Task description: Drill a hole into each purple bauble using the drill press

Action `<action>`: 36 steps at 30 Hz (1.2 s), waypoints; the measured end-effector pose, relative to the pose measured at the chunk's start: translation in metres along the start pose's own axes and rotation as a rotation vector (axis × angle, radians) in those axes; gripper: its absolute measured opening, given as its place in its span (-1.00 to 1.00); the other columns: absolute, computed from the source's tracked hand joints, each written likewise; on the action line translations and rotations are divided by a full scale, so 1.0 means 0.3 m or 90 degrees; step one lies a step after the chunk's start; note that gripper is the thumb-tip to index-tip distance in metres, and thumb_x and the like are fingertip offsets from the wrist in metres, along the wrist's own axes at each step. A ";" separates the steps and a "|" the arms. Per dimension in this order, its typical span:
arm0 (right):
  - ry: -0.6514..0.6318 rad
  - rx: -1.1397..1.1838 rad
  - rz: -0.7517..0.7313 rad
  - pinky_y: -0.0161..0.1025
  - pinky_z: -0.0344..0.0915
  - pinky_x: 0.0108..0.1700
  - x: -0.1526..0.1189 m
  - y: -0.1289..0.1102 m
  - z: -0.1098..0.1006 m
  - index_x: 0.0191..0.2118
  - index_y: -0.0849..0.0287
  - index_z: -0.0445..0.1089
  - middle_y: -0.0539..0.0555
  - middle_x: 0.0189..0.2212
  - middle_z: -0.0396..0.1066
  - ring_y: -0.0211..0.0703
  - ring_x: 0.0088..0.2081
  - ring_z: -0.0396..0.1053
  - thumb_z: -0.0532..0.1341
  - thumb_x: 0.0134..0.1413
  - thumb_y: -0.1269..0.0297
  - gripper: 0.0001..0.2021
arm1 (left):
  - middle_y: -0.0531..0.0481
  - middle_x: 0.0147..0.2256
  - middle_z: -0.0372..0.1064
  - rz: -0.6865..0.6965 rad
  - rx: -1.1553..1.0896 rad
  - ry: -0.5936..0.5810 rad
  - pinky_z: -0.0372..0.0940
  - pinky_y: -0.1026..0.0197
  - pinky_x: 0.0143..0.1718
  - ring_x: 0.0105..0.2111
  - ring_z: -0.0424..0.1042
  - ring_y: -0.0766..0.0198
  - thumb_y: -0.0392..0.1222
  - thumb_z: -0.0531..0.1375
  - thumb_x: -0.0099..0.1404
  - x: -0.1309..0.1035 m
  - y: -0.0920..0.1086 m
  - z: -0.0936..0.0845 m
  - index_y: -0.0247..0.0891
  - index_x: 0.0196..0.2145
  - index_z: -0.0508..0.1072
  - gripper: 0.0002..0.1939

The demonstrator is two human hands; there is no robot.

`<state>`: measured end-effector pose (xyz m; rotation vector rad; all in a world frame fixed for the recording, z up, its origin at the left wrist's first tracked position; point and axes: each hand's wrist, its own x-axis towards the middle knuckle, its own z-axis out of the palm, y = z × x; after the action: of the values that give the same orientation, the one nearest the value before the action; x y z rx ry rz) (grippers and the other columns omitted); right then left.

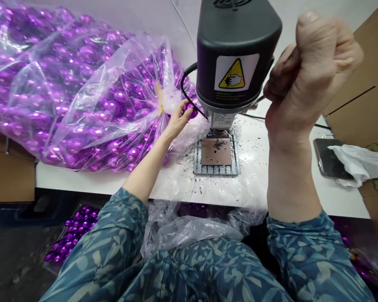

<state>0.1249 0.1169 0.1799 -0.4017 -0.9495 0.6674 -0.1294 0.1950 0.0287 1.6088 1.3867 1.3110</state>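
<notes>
1. Raised right hand (315,71) curls into a fist; whether it grips anything is hidden.
2. Left hand (178,118) pinches a shiny purple ball (193,111) left of the black machine (236,31), whose looping black cable (182,83) could snag it.

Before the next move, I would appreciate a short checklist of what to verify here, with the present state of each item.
1. Left hand away from the brown plate below the machine: ok.
2. Purple ball held: ok, in the left fingers.
3. Brown plate free of debris: not ok, dark shavings lie on it.
4. Large bag gathered at its neck: ok, with a yellow tie.
5. Right hand gripping a handle: cannot tell, though the fist is closed.
6. Machine switched off: cannot tell.
</notes>
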 end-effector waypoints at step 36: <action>0.072 0.000 0.053 -0.35 -0.23 -0.63 0.017 0.014 0.047 -0.61 0.06 -0.10 -0.17 -0.75 -0.23 -0.51 -0.73 -0.29 -0.02 0.51 0.30 -0.45 | -0.18 0.04 0.60 -0.040 0.070 -0.174 0.56 0.02 0.01 -0.09 0.61 0.14 -0.16 0.52 0.22 -0.393 0.041 0.126 -0.24 0.13 0.46 -0.42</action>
<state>0.1135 0.1238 0.1881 -0.4758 -0.8296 0.7125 -0.0836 0.0840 -0.0040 1.7288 1.3456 0.9516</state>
